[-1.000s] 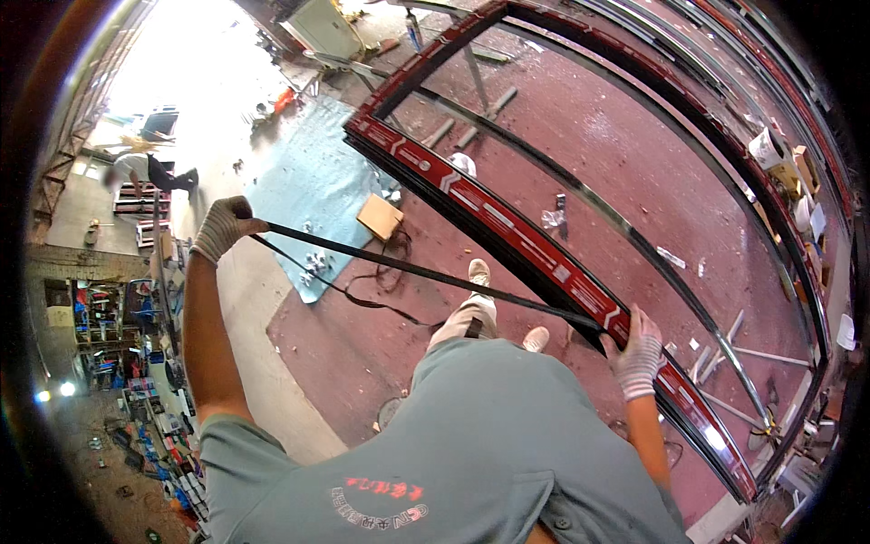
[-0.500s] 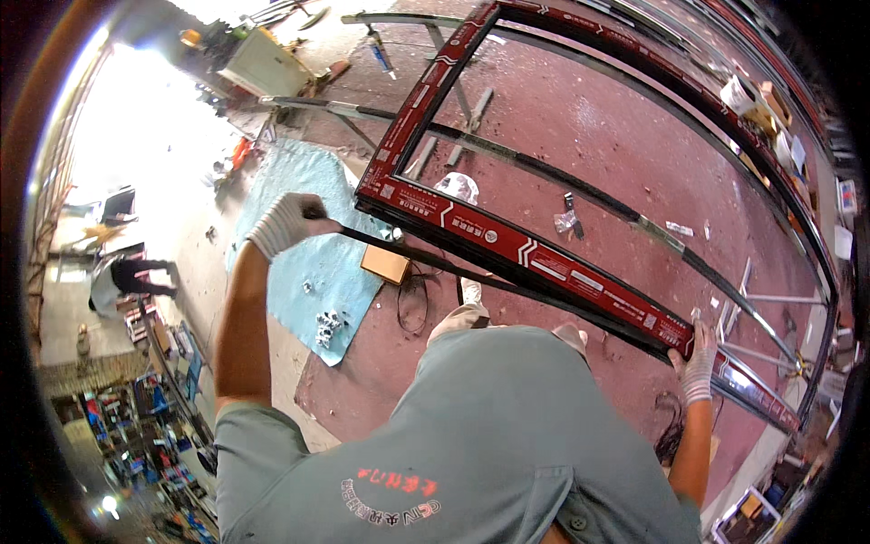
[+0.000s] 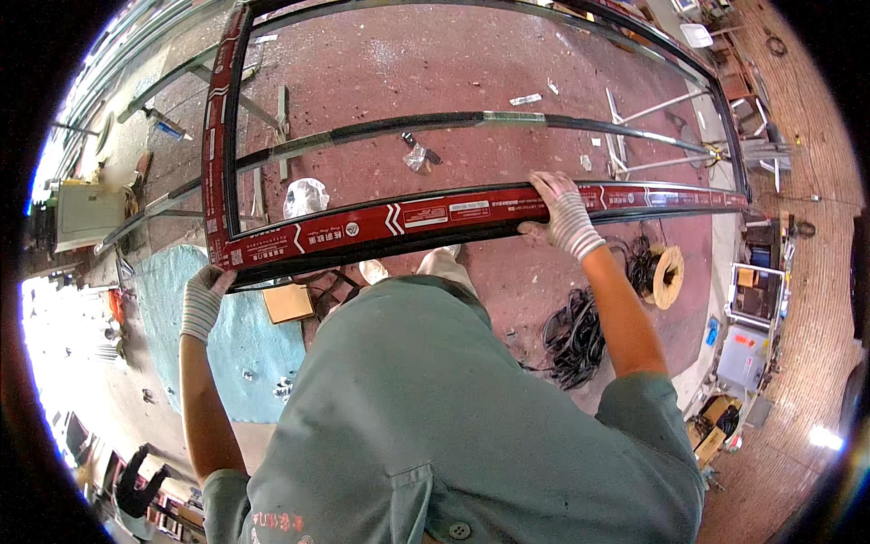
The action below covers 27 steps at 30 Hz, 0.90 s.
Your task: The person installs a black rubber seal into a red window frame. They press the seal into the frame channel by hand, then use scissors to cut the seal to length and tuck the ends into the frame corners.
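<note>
Red-and-black frame (image 3: 362, 226) was handled along its near side.
Right hand (image 3: 565, 216) grasped its edge; left hand (image 3: 203, 301) touched the corner, grip state couldn't be told.

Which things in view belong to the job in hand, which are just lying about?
In hand:
red-and-black rectangular frame
right hand, gripping its near rail
left hand, at its near-left corner

Lying about, apparently:
blue sheet
brown box
clear plastic bag
black tangle (use unclear)
</note>
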Each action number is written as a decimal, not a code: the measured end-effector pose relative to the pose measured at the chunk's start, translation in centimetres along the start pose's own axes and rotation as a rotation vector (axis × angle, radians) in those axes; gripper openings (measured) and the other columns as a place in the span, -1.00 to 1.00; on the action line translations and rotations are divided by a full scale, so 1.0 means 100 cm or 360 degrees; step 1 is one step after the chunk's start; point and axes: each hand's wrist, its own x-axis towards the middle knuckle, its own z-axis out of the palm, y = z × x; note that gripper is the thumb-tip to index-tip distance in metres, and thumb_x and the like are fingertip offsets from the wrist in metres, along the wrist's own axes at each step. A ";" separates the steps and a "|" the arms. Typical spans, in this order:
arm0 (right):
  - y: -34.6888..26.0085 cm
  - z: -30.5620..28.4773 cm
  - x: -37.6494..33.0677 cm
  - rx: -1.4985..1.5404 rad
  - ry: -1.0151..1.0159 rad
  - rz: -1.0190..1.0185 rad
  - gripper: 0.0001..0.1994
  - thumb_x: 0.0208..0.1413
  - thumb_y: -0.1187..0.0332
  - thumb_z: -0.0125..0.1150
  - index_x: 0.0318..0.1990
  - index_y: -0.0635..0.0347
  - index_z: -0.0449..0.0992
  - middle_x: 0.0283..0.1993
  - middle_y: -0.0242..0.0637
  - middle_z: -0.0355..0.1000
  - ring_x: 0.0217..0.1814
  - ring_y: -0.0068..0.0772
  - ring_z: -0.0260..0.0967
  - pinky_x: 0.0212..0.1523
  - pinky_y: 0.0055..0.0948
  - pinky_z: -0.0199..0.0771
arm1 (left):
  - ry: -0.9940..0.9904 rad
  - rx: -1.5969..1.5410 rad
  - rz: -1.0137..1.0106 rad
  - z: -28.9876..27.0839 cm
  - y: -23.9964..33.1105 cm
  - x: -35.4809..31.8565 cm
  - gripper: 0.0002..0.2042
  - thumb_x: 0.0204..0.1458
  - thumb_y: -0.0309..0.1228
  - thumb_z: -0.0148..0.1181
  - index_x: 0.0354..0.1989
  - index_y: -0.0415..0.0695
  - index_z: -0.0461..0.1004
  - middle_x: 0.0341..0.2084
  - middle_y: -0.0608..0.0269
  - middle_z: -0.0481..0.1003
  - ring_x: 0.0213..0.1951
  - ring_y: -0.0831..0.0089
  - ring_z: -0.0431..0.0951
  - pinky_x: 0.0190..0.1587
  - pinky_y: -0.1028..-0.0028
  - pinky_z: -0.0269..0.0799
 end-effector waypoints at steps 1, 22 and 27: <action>-0.006 0.004 0.000 0.0014 0.0055 -0.0041 -0.01 -0.24 -0.14 0.55 0.31 0.27 0.29 0.31 -0.06 0.30 0.41 0.08 0.18 0.52 0.02 -0.01 | -0.0004 -0.0085 0.0029 0.001 -0.001 0.001 -0.84 0.15 -0.38 0.32 -0.36 -0.21 0.53 -0.46 0.40 0.50 -0.36 0.62 0.41 -0.22 0.53 0.39; -0.035 0.023 0.017 -0.0028 0.0129 -0.0238 -0.13 -0.02 -0.16 0.38 0.35 0.18 0.27 0.24 0.03 0.33 0.29 0.15 0.25 0.39 0.10 0.13 | -0.0076 -0.0045 0.0014 -0.001 -0.012 -0.009 -0.77 0.14 -0.29 0.35 -0.35 -0.22 0.53 -0.53 0.40 0.44 -0.46 0.61 0.35 -0.35 0.54 0.31; -0.035 0.022 0.019 0.0037 0.0079 -0.0251 -0.16 0.03 -0.15 0.34 0.36 0.18 0.25 0.23 0.06 0.33 0.28 0.17 0.25 0.37 0.11 0.15 | -0.0072 0.0072 -0.0019 -0.001 -0.007 -0.003 -0.76 0.14 -0.29 0.35 -0.36 -0.23 0.54 -0.55 0.40 0.44 -0.46 0.61 0.35 -0.36 0.54 0.31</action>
